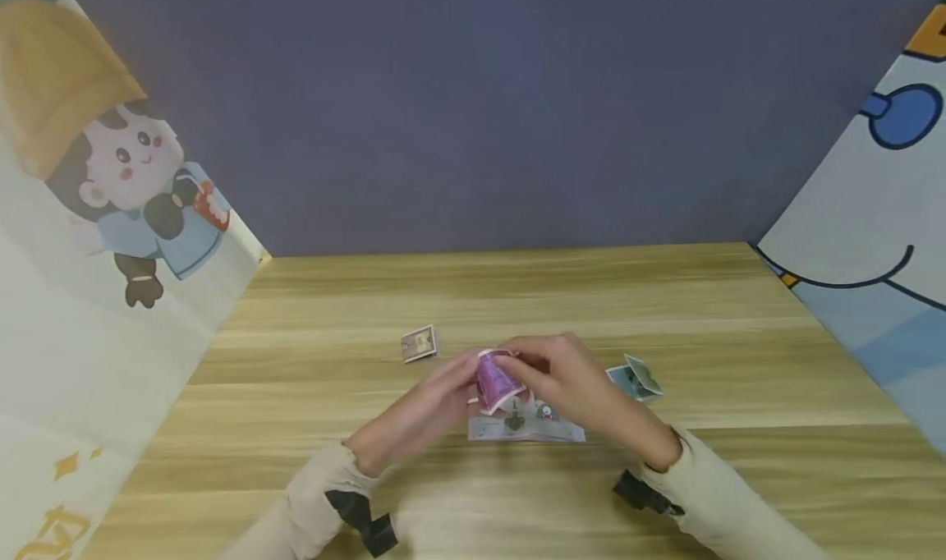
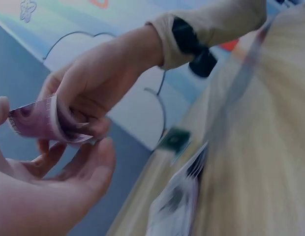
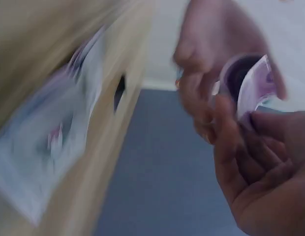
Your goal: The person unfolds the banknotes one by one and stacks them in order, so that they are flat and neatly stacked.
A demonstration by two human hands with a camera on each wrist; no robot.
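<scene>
Both hands hold a purple printed note, which looks like a paper banknote and is curled over into a loop. My left hand pinches its left side between thumb and fingers. On the other side, the thumb and fingers of my right hand grip the paper's edge. The left wrist view shows the note bent round like a tube, its inside dark. Beneath the hands, pale printed notes lie on the table, partly covered; they look stacked in the left wrist view.
A small folded brown note lies on the wooden table beyond the left hand. To the right of the right hand is a folded teal note, one flap raised. A dark partition borders the table's far edge; cartoon-printed panels flank it.
</scene>
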